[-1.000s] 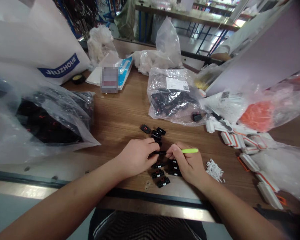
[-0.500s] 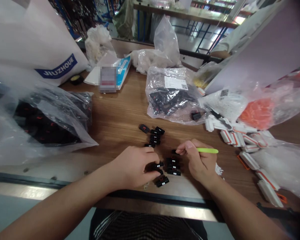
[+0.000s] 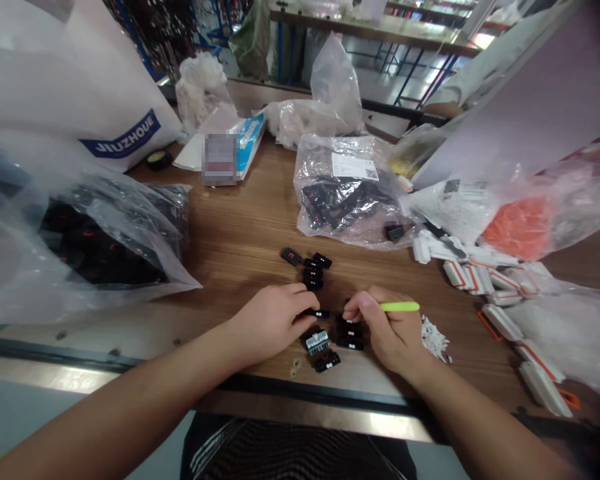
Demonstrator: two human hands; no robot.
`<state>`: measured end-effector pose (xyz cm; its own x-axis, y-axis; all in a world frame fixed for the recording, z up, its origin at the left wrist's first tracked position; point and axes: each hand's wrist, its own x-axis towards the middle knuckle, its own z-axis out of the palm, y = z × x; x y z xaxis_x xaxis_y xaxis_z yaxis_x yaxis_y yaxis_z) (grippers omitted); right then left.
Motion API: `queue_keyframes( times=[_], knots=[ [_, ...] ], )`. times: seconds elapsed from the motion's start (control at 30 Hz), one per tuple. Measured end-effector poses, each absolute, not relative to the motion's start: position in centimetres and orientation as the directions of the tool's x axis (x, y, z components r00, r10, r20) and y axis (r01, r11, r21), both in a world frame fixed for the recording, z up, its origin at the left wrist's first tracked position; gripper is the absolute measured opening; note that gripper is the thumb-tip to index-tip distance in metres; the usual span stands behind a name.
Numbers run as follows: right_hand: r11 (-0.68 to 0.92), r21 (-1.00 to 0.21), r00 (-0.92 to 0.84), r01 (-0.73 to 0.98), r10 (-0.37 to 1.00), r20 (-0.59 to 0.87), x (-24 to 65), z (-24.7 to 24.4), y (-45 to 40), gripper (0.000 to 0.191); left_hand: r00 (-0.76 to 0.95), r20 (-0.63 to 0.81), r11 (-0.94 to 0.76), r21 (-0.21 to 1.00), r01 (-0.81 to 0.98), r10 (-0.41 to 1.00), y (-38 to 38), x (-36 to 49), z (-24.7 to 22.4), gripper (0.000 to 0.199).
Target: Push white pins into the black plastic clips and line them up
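Wooden bench [image 3: 240, 253]: black connectors [image 3: 316, 341] laid in short rows; left hand [image 3: 270, 321] curled at one connector, grip uncertain; right hand [image 3: 387, 332] closed on green pen [image 3: 400, 307], its tip hidden.

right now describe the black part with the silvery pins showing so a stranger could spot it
On the wooden bench, find the black plastic parts lying in front of the person. Just below the left hand lies the part showing a silvery row of pins, while its neighbours show black faces with white dots.
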<state>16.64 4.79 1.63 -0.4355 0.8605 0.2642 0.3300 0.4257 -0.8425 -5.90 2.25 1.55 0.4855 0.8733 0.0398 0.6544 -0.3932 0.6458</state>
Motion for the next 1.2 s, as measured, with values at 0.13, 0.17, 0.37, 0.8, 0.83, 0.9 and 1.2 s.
queue_keyframes(
  times=[0.13, 0.17, 0.37, 0.8, 0.83, 0.9, 1.2],
  knots=[
    [0.446, -0.826, -0.484, 0.345, 0.839, 0.250, 16.2, 1.5, 4.6, 0.028, 0.455, 0.066, -0.384, 0.652, 0.654, 0.888, 2.2, -5.6, 1.4, 0.002],
    [0.454, -0.821, -0.480, 0.346, 0.838, 0.260, 16.2, 1.4, 4.6, 0.028, 0.452, 0.069, -0.382, 0.655, 0.652, 0.890, 2.2, -5.6, 1.4, 0.001],
    [0.479, -0.805, -0.482, 0.349, 0.829, 0.284, 16.1, 1.3, 4.6, 0.029, 0.449, 0.077, -0.382, 0.664, 0.642, 0.890, 2.3, -5.5, 1.4, 0.002],
    [0.517, -0.770, -0.495, 0.375, 0.814, 0.305, 16.0, 1.4, 4.6, 0.028, 0.456, 0.051, -0.373, 0.659, 0.653, 0.888, 2.3, -5.6, 1.6, 0.003],
    [0.520, -0.770, -0.495, 0.370, 0.811, 0.310, 15.9, 1.5, 4.5, 0.028, 0.455, 0.048, -0.372, 0.656, 0.657, 0.889, 2.3, -5.5, 1.6, 0.003],
    [0.523, -0.771, -0.496, 0.363, 0.809, 0.316, 15.9, 1.5, 4.5, 0.027, 0.457, 0.041, -0.371, 0.651, 0.662, 0.888, 2.4, -5.5, 1.7, 0.004],
    [0.647, -0.684, -0.632, 0.337, 0.694, 0.345, 15.1, 2.8, 4.4, 0.028, 0.437, 0.054, -0.365, 0.647, 0.670, 0.898, 2.3, -5.4, 1.9, 0.007]
  ],
)
